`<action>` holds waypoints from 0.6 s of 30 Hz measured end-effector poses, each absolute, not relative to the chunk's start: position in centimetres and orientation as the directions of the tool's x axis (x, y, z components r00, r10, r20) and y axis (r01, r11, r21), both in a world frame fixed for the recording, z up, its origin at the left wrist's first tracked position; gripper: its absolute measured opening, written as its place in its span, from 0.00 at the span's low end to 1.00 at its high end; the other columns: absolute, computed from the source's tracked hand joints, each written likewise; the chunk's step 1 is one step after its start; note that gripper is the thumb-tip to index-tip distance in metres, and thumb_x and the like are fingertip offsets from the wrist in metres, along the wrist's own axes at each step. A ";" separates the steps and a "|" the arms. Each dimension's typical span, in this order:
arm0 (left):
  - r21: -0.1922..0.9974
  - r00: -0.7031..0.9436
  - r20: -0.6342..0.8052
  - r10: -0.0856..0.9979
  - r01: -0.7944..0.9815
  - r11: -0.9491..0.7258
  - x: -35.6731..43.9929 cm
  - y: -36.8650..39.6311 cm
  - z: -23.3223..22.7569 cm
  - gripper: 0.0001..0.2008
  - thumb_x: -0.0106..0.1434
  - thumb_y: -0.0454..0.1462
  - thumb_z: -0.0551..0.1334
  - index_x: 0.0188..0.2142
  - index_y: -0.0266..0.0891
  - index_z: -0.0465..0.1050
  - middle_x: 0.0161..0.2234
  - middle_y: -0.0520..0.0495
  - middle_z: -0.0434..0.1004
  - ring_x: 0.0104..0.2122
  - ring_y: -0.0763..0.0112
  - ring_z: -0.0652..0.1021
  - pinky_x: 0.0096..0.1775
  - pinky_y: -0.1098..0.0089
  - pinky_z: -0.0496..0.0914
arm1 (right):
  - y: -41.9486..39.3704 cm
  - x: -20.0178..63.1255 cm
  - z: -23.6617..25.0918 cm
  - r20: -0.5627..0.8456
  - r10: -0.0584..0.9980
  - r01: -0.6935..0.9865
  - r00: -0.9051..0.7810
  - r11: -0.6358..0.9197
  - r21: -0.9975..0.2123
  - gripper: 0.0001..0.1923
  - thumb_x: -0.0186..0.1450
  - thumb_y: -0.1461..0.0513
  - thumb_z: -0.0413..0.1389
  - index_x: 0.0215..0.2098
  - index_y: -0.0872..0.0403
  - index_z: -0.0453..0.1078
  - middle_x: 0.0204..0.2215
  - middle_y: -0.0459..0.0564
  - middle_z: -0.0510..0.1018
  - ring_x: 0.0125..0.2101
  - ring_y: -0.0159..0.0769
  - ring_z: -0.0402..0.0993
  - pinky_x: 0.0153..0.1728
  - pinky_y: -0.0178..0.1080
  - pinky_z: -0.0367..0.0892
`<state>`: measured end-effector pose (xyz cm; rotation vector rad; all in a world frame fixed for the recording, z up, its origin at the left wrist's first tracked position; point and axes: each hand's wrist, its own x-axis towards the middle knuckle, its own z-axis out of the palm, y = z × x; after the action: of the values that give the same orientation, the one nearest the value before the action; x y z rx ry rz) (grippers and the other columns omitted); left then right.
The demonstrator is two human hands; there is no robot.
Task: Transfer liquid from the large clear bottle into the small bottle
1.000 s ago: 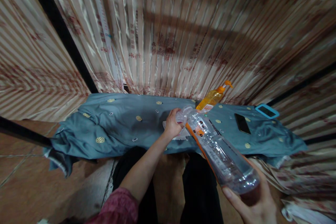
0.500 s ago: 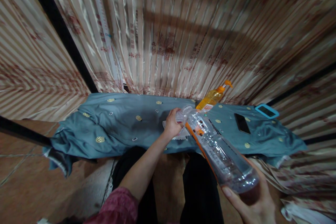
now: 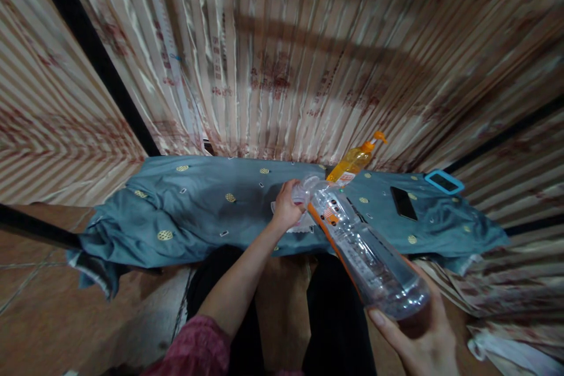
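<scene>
Head view, looking down over a seated person's lap twd a low surface draped w/ a blue-grey cloth that is hanging in folds at its left end. Right hand is cupping the base of a clear plastic bottle, fingers curled round the bottom, thumb lying along the near side. Bottle is tilting w/ its neck pointing away and to the left, base nearest the camera, an orange strip running along its side. Left hand is reaching out over the cloth's front edge, fingers closed round something small and clear at the bottle's mouth; exactly what it is pinching is too small to tell. A white scrap is lying on the cloth just under that hand. Behind the bottle's neck, an orange pump bottle is standing at the cloth's back edge. To the right on the cloth, a dark phone is lying flat, and further right a blue-framed device is resting near the corner. Striped, shiny curtains are filling the background. A pink sleeve is showing at the bottom.
</scene>
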<state>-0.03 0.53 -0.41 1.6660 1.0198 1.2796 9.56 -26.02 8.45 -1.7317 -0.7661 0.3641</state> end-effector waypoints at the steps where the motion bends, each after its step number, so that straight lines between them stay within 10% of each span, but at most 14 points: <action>1: 0.920 0.172 0.345 0.923 0.131 -0.369 0.0 0.5 -0.4 0.26 0.50 0.32 0.73 0.49 0.40 0.72 0.48 0.43 0.79 0.50 0.56 0.79 0.55 0.56 0.74 | -26.0 9.6 8.5 0.143 0.658 0.304 0.739 -0.136 -0.943 0.52 0.48 0.48 0.73 0.66 0.52 0.62 0.59 0.59 0.74 0.54 0.53 0.76 0.51 0.47 0.74; 18: 0.918 0.174 0.340 0.924 0.152 -0.367 -0.3 0.3 0.2 0.25 0.50 0.30 0.72 0.49 0.39 0.73 0.49 0.42 0.79 0.50 0.56 0.79 0.55 0.56 0.74 | -26.0 9.5 8.8 0.210 0.643 0.400 0.737 -0.163 -0.902 0.47 0.50 0.48 0.71 0.64 0.53 0.64 0.57 0.58 0.75 0.51 0.51 0.77 0.46 0.43 0.76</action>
<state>-0.30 0.27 0.17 1.6802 1.0365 1.2645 9.46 -26.01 8.84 -1.7886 -0.8188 0.2628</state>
